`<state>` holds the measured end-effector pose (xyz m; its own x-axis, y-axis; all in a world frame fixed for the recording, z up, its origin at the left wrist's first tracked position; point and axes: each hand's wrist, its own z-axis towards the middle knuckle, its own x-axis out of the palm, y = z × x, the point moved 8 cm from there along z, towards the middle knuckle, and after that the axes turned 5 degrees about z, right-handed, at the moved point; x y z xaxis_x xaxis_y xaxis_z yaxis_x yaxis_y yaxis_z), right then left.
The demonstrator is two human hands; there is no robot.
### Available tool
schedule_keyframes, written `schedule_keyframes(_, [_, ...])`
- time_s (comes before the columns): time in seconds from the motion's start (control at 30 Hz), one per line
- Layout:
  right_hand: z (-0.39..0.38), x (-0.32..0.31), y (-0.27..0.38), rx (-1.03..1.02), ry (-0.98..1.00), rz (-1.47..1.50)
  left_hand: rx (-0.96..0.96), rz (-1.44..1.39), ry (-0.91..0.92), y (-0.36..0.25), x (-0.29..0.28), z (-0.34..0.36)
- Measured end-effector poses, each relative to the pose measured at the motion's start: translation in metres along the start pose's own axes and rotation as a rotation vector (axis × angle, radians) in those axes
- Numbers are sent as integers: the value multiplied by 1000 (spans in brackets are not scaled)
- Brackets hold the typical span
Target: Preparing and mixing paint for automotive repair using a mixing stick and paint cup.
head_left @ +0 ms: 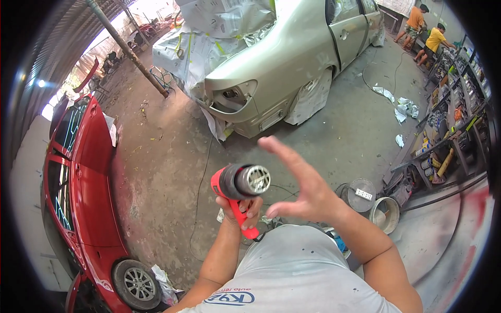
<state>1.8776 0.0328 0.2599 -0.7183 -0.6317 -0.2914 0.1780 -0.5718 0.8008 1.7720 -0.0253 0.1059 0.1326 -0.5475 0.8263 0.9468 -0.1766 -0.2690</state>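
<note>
A red and black heat gun [229, 183] is held upright by my left hand [246, 208], whose fingers wrap round its red handle. Its round metal nozzle points up toward me and to the right. Beside the nozzle, my right hand [308, 190] is raised with thumb and fingers spread apart; it holds nothing and does not touch the tool. Beyond both hands stands a pale green-gold car [292, 57], its rear corner nearest me. The tail-light opening is bare, and masking paper [209, 41] covers the rear and the wheel.
A red car [96, 177] stands on the left. A metal post [128, 52] leans behind it. On the right are shelves of cans [449, 125], a power strip [364, 194], a round tub [385, 214] and crumpled paper [406, 108]. Two people [434, 41] work far right. Cords cross the floor.
</note>
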Motion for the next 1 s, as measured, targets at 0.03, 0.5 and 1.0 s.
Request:
schedule_keyframes(0.03, [3,13,4,6,47,-7,3,38,34,0,0,-1])
schedule_keyframes(0.5, [-5,76,-20,29,114,13,10,-65,-316,3,-54,-32])
schedule_keyframes(1.0, [-173,5,-194,699,-331,-61,-220,673,-864,95,-147,15])
